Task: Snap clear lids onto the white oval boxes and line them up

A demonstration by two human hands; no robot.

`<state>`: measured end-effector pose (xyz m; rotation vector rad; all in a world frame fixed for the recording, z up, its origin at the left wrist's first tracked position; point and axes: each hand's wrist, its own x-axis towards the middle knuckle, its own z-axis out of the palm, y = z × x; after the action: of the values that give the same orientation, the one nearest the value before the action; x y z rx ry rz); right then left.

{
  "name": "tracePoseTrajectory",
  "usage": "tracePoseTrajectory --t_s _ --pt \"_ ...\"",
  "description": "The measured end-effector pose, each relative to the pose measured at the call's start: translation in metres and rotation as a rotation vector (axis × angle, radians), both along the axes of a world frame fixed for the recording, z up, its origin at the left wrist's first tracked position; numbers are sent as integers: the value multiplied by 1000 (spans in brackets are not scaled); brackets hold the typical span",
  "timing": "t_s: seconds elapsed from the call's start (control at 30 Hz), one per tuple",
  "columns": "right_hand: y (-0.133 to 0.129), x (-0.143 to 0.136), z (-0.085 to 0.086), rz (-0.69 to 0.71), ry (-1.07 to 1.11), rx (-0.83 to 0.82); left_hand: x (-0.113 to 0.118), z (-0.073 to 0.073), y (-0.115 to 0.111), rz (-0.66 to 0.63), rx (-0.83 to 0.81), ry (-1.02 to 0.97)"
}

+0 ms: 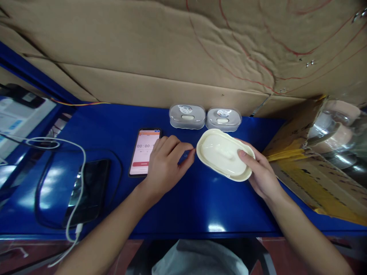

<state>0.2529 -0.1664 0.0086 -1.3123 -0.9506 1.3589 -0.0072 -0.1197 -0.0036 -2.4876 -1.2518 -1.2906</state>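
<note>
My right hand point(263, 172) grips the right end of a cream oval plastic dish point(219, 152), a shallow piece with a wavy rim, thumb on its inner face. The dish is held tilted above the blue table. At its left end, my left hand point(169, 162) has thumb and forefinger pinched together close to the rim. Whether anything small is between those fingertips, or whether they touch the rim, I cannot make out. Behind the dish stand two oval containers with clear covers and round labels, a left one point(187, 121) and a right one point(224, 124).
A phone point(140, 164) showing a timer lies partly behind my left hand. Further left are a dark phone point(88, 191) and a white cable point(84, 164). An open cardboard box point(304, 183) with wrapped pieces stands right. Brown cardboard point(143, 49) lines the back of the blue table point(183, 214).
</note>
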Motion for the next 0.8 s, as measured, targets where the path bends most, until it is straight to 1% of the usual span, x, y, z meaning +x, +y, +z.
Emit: tracePoseTrajectory --t_s 0.07,0.13,0.27,0.37,0.43,0.53,0.63,0.7,0.8 --pt "-2 3 -3 27 -44 20 2 0 -1 3 -28 -31" --pt "-3 6 -6 54 -83 45 3 1 -2 -23 -114 -101" --pt "-5 11 -7 90 -118 75 5 1 -3 -163 -391 -341" --pt "-6 12 -5 130 -128 68 8 -5 -2 -245 -637 -524" --pt "-6 12 -4 179 -134 45 9 -12 0 -265 -746 -595" --pt "-6 9 -2 274 -143 6 8 -19 4 -306 -797 -624" --pt "-5 7 2 376 -201 19 7 -19 6 -360 -842 -572" --pt "-5 6 5 424 -270 82 7 -17 6 -377 -851 -548" --pt "-7 7 8 481 -373 216 7 -13 4 -383 -812 -529"
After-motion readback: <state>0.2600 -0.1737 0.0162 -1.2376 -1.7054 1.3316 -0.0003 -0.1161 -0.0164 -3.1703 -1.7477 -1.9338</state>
